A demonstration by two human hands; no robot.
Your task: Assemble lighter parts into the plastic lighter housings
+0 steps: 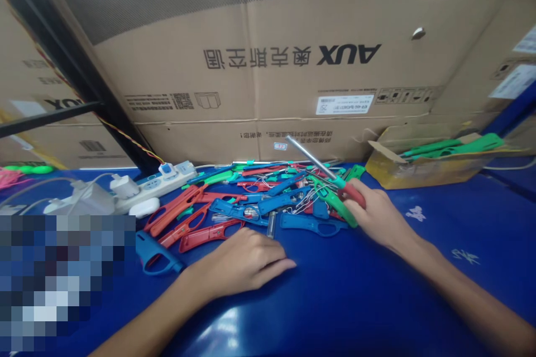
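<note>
In my right hand [372,212] is a stick lighter [314,160] with a red handle, a green collar and a long metal tube pointing up and to the left. My left hand [251,259] is low over the blue table, back upward, with its fingers curled under; whatever they hold is hidden. Just behind its knuckles stands a small shiny cylinder [272,225]; I cannot tell whether the hand touches it. Past both hands spreads a pile of lighter parts: red handle shells [205,235], blue handle shells [307,224], green pieces [330,195] and thin white wires [307,201].
A yellow-taped carton [427,173] holding green lighter parts stands at the right. At the left are a power strip [154,181] and white plugs [86,198] with cables. A large cardboard box [251,5] walls off the back of the blue table [355,301].
</note>
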